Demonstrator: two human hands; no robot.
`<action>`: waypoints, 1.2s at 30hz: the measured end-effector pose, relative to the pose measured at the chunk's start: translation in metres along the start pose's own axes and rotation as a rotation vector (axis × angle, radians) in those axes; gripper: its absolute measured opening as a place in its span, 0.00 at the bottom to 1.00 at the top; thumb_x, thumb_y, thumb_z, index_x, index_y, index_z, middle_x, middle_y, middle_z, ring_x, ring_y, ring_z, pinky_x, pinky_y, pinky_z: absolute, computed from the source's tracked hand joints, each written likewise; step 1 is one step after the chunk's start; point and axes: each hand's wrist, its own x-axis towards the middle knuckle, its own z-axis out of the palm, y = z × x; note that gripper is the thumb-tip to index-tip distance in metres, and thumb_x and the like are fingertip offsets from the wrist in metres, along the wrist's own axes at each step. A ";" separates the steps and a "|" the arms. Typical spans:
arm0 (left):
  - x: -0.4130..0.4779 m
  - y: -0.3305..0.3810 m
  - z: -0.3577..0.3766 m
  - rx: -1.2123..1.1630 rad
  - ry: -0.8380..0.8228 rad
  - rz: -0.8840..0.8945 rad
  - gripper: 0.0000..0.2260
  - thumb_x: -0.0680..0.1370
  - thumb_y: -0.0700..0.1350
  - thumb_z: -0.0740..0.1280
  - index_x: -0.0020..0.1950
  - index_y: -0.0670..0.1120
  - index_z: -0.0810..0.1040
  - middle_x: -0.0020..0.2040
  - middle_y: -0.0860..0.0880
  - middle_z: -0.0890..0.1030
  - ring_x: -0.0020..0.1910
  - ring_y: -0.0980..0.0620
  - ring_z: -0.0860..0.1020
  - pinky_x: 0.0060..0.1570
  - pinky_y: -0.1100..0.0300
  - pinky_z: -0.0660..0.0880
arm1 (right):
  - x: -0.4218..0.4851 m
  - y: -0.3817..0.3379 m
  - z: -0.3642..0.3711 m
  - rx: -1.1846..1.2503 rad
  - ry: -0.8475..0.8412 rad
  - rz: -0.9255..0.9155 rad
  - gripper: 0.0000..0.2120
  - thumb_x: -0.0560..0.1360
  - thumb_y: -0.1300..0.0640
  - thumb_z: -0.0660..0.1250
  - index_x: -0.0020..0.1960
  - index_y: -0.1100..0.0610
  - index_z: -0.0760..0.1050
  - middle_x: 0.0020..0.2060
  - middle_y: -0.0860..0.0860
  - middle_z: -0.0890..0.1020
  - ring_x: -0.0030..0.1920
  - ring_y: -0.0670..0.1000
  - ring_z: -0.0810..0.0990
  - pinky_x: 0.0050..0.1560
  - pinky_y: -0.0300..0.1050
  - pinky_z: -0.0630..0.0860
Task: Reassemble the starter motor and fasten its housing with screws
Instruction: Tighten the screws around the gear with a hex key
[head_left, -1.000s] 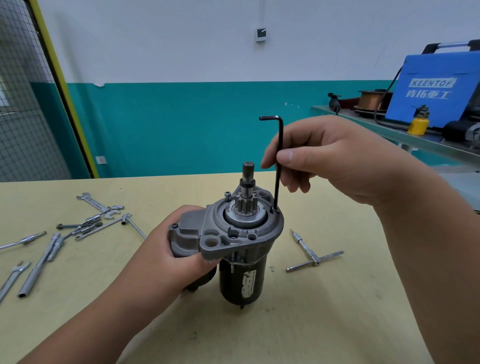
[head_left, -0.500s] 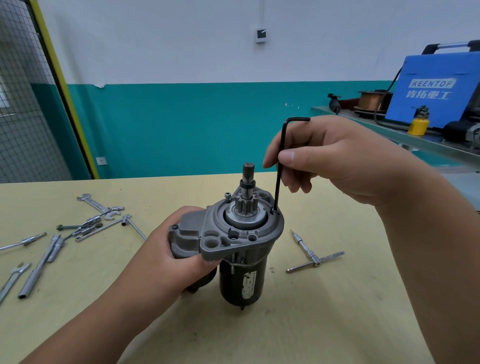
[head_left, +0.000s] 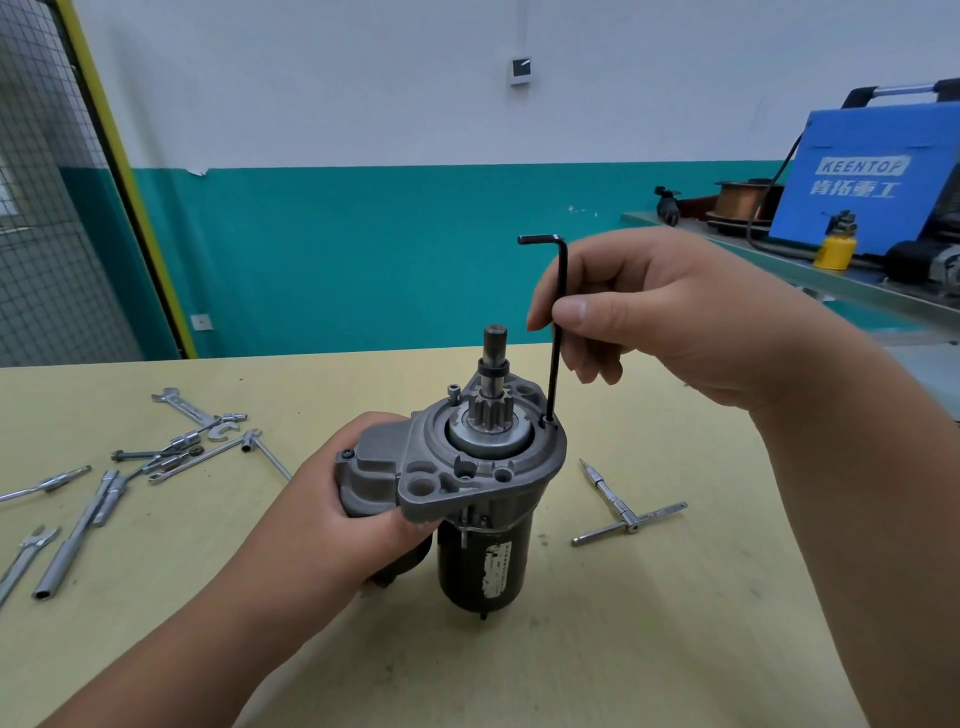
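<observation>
Starter motor (head_left: 483, 525) upright mid-frame, cast grey housing; left hand (head_left: 332, 525) clamps it, right hand (head_left: 670, 322) pinches black hex key (head_left: 557, 338) in rim screw; bare tabletop (head_left: 675, 623) lower right.

**Colours on and around the bench**

The bench (head_left: 649, 649) is pale yellow with small dark specks. On it the starter motor (head_left: 475, 499) shows a dull grey cast housing above a black cylindrical body bearing a worn white label with dark print. The hex key (head_left: 557, 332) is black. Near the left edge the wrenches and sockets (head_left: 156, 457) are shiny silver, as is the T-handle tool (head_left: 626, 512) toward the right edge. Behind, the wall (head_left: 363, 249) is white above and teal below. A yellow post (head_left: 127, 176) borders grey wire mesh. The blue machine (head_left: 872, 182) carries white lettering; beside it stand a yellow can (head_left: 834, 252) and a copper-coloured wire spool (head_left: 740, 200)
</observation>
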 end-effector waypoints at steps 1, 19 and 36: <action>0.000 0.000 0.000 -0.002 0.002 -0.002 0.22 0.63 0.66 0.76 0.56 0.70 0.79 0.55 0.59 0.86 0.55 0.62 0.83 0.50 0.64 0.76 | 0.000 0.000 0.000 0.002 0.000 0.002 0.10 0.78 0.56 0.66 0.47 0.49 0.85 0.36 0.52 0.84 0.37 0.53 0.82 0.36 0.43 0.78; 0.000 0.000 0.000 0.008 0.003 0.003 0.22 0.63 0.67 0.76 0.56 0.71 0.79 0.54 0.61 0.86 0.54 0.63 0.83 0.44 0.67 0.79 | 0.002 0.003 0.000 -0.021 -0.015 0.019 0.10 0.79 0.55 0.65 0.48 0.50 0.86 0.36 0.53 0.84 0.38 0.52 0.82 0.36 0.43 0.77; 0.001 -0.001 0.001 -0.003 0.012 -0.007 0.22 0.63 0.66 0.76 0.56 0.70 0.80 0.54 0.59 0.86 0.54 0.62 0.83 0.52 0.61 0.75 | 0.001 0.004 0.000 -0.020 -0.016 0.008 0.06 0.78 0.53 0.68 0.46 0.51 0.84 0.36 0.52 0.84 0.37 0.53 0.82 0.36 0.44 0.78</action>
